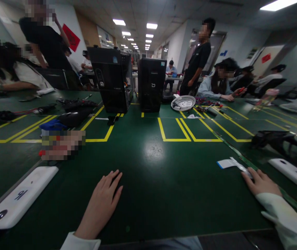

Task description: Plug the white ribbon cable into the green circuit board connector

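My left hand [103, 199] lies palm down on the green tabletop [153, 194], fingers stretched out and a little spread, with nothing in it. On the right, my right hand [263, 182] rests on the table with its thumb and fingers at one end of a white flat ribbon cable [228, 163]. That end passes between thumb and forefinger. The cable's other end has a blue edge and points left, lying on the table.
Two black computer towers [112, 81] stand at the back centre. A white round basket [183, 103] holds small parts. White devices [23, 196] lie at both sides. A black plastic part [276, 140] sits right. Yellow tape marks the table; people stand and sit around it.
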Motion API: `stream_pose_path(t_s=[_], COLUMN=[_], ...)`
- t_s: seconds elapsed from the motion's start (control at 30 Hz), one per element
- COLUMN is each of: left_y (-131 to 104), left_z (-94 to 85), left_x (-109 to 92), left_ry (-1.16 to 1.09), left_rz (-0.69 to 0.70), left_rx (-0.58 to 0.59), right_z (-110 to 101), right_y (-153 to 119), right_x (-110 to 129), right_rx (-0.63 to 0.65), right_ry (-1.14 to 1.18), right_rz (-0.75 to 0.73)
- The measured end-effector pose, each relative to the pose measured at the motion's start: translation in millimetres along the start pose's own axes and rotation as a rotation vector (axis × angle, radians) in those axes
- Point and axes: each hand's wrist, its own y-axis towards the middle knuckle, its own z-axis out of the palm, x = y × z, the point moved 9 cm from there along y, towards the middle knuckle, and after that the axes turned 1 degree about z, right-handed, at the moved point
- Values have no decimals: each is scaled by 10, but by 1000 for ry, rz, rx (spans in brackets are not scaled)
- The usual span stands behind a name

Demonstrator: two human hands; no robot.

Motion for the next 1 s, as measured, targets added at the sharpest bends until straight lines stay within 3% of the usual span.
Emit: stream_pose_path(t_s=[0.1, 0.37, 0.73, 0.87, 1.0], left_y=[3, 4, 7, 13, 10], left_z=[1, -24, -20, -33, -35], left_x=[1, -7, -1, -13, -8], left_ry=[5, 2, -3, -3, -3], left_rz=[-8, 11, -16, -16, -25], left_rx=[14, -25, 16, 23, 28], right_z=[-76, -160, -189, -250, -282], right_y=[121, 214, 243, 222, 212], right_x=[91, 190, 191, 226, 367], right_rx=[90, 80, 124, 48, -6], right_ry=[23, 33, 44, 53, 94], right_rz=[83, 146, 158, 115, -35])
